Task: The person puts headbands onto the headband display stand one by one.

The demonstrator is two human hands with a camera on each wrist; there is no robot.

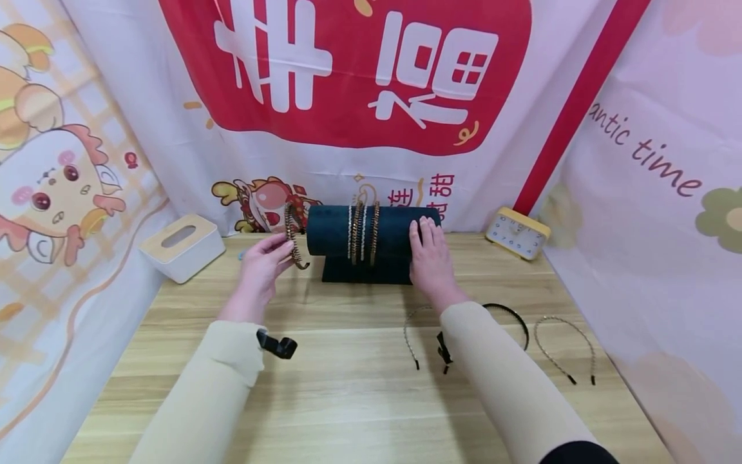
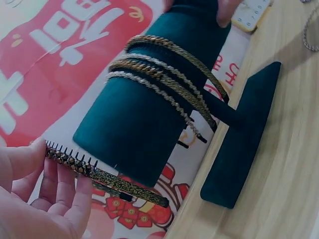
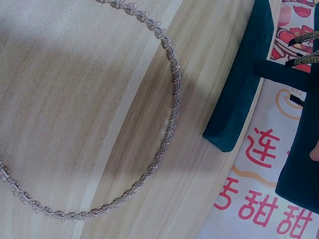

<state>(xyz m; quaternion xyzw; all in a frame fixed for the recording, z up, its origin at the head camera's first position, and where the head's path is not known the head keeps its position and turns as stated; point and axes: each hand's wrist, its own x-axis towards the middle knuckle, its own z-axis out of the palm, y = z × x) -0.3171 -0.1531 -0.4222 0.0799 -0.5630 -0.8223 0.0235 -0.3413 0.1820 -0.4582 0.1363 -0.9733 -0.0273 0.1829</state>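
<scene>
My left hand point(image 1: 263, 267) pinches a brown and gold beaded headband point(image 2: 129, 188) with small comb teeth along its inner side. That headband is upright, just off the left end of a dark green velvet headband stand point(image 1: 394, 235). Several headbands point(image 1: 356, 235), gold-brown and pale braided ones, sit side by side around the middle of the roll. My right hand point(image 1: 431, 261) holds the roll's right end, its fingers laid over the top. The left wrist view shows parts of this hand on both sides of the roll. The stand's flat base point(image 3: 239, 84) rests on the table.
On the table at right lie a silvery twisted headband point(image 3: 174, 104), a black headband point(image 1: 516, 316) and another pale braided headband point(image 1: 588, 345). My right forearm partly covers the first two. A tissue box point(image 1: 185, 258) stands back left, a yellow clock point(image 1: 518, 233) back right.
</scene>
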